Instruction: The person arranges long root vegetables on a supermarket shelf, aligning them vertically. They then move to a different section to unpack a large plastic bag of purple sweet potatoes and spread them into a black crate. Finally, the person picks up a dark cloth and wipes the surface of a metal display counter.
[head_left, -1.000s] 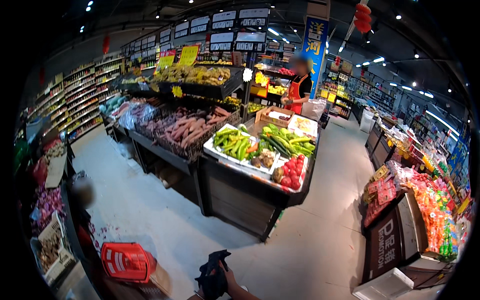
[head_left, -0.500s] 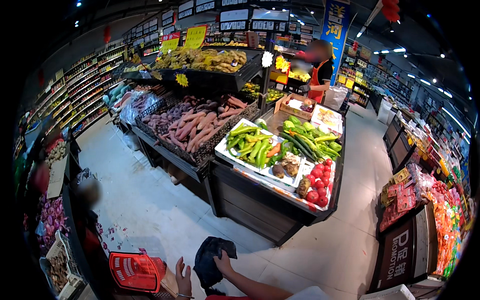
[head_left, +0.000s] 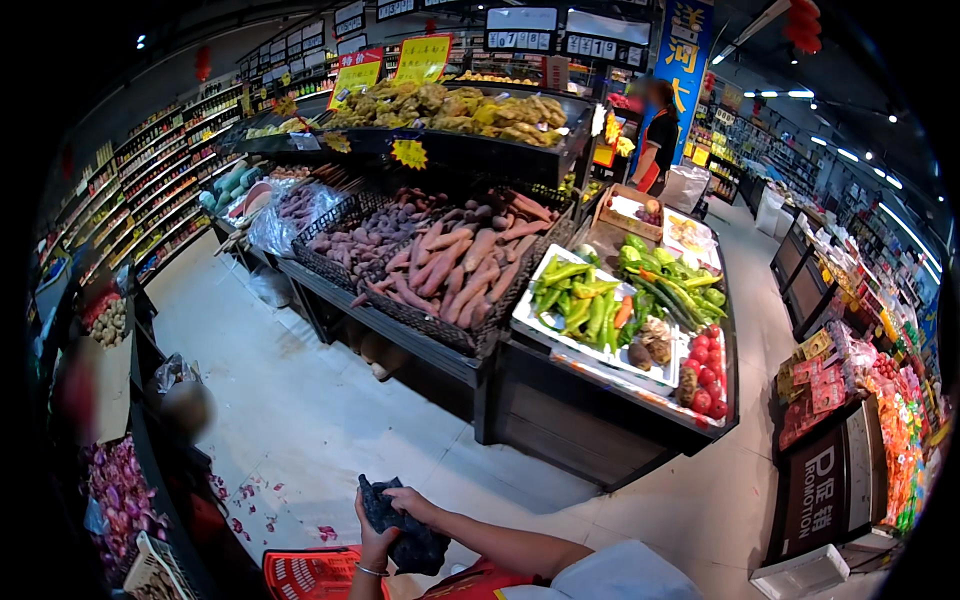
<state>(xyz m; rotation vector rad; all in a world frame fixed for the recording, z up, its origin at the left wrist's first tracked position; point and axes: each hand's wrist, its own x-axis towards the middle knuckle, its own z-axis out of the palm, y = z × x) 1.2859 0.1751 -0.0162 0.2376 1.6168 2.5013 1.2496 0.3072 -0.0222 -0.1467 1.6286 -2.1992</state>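
Plainly, we gripped the crumpled dark cloth with both our left hand and right hand, and it could have slipped onto the red shopping basket below.

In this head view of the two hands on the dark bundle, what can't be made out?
- Dark bundle: crumpled between left hand and right hand; what it is stays unclear, since the fingers cover part.
- Red basket: cut off by the lower edge; contents unseen.
- Person in a red apron at the far stand: small and blurred; hands not visible.
- Left-side shelves: too small and bent near the rim to tell goods.
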